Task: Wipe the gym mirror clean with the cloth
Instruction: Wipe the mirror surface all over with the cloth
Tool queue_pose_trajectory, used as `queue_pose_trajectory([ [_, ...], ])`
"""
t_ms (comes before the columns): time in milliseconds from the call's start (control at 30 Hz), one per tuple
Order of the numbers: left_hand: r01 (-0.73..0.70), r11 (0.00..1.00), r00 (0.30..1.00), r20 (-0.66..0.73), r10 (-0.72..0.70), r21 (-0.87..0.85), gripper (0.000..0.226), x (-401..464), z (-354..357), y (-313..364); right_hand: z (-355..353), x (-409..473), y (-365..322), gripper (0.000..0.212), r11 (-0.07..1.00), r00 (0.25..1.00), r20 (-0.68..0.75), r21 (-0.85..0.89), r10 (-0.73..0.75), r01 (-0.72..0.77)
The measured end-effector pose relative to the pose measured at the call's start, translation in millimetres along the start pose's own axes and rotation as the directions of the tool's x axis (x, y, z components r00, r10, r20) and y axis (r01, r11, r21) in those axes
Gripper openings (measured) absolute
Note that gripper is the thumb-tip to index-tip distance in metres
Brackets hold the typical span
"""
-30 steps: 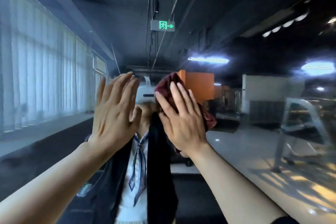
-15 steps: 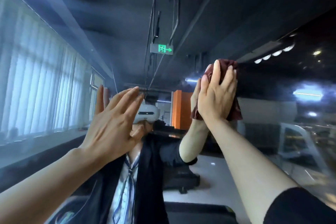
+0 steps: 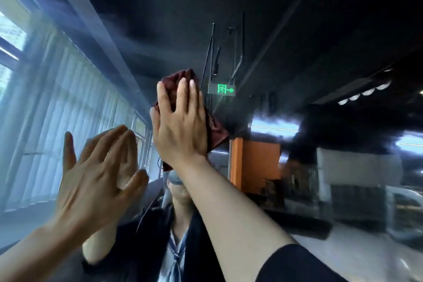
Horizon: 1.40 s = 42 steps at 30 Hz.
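Observation:
The gym mirror (image 3: pixel 297 30) fills the view and reflects the room and me. My right hand (image 3: pixel 180 126) is raised high at the centre, fingers straight, pressing a dark red cloth (image 3: pixel 216 130) flat against the glass. The cloth bunches above my fingertips and hangs out to the right of my palm. My left hand (image 3: pixel 96 181) lies lower and to the left, fingers straight and together, its palm against the mirror with its reflection meeting it. It holds nothing.
The mirror reflects a green exit sign (image 3: pixel 221 89), white vertical blinds (image 3: pixel 57 121) on the left, an orange pillar (image 3: pixel 254 160) and gym equipment on the right. Hazy streaks (image 3: pixel 128 36) show on the glass at upper left.
My right hand has swept the cloth up and to the right, then back left to the centre, higher than at first. My left hand has stayed flat on the glass.

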<state>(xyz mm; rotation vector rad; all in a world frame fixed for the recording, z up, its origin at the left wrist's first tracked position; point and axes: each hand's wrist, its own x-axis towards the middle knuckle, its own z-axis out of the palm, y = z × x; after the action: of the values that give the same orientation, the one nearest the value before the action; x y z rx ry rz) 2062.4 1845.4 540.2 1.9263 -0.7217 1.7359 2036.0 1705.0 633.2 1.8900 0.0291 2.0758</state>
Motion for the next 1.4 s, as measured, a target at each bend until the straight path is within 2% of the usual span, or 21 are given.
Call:
queue_pose_trajectory([
  [133,0.075,0.997,0.996,-0.053,-0.077,-0.036,0.066,-4,5,-15,3,-25,-36,0.053,0.988,0.983,0.104,0.022,-0.152,0.151],
  [233,0.066,0.994,0.991,-0.108,-0.075,-0.085,0.061,-4,7,-2,-6,-39,-18,0.053,0.964,0.951,0.156,0.046,-0.268,0.264],
  [300,0.027,0.993,0.993,-0.114,-0.039,-0.111,0.061,-1,8,19,-17,-43,12,0.056,0.965,0.951,0.169,0.074,-0.259,0.25],
  [500,-0.156,0.978,0.986,-0.088,0.145,-0.136,0.063,10,29,89,-52,-62,133,0.053,1.0,0.994,0.108,0.014,0.001,-0.003],
  [800,-0.336,0.926,0.938,0.022,0.345,-0.17,0.065,6,59,212,-98,-163,245,0.053,0.969,0.972,0.042,-0.099,0.232,-0.227],
  [867,-0.355,0.92,0.931,0.026,0.364,-0.165,0.065,3,61,228,-105,-180,273,0.053,0.931,0.942,-0.015,-0.144,0.336,-0.335],
  [1000,-0.4,0.909,0.912,0.051,0.408,-0.12,0.065,3,63,240,-118,-187,324,0.053,0.799,0.804,-0.138,-0.103,0.579,-0.593],
  [1100,-0.432,0.894,0.897,0.051,0.44,-0.123,0.065,6,60,228,-115,-153,328,0.059,0.746,0.744,-0.163,-0.06,0.648,-0.663],
  [1167,-0.437,0.889,0.894,0.048,0.446,-0.134,0.064,7,58,214,-106,-122,313,0.059,0.775,0.776,-0.151,-0.078,0.612,-0.627],
  [1233,-0.422,0.897,0.899,0.066,0.432,-0.13,0.062,9,53,195,-93,-94,293,0.056,0.836,0.84,-0.144,-0.104,0.523,-0.538],
  [1400,-0.305,0.947,0.946,0.082,0.313,-0.098,0.061,14,33,135,-63,-39,225,0.053,0.941,0.942,-0.121,-0.093,0.313,-0.325],
])
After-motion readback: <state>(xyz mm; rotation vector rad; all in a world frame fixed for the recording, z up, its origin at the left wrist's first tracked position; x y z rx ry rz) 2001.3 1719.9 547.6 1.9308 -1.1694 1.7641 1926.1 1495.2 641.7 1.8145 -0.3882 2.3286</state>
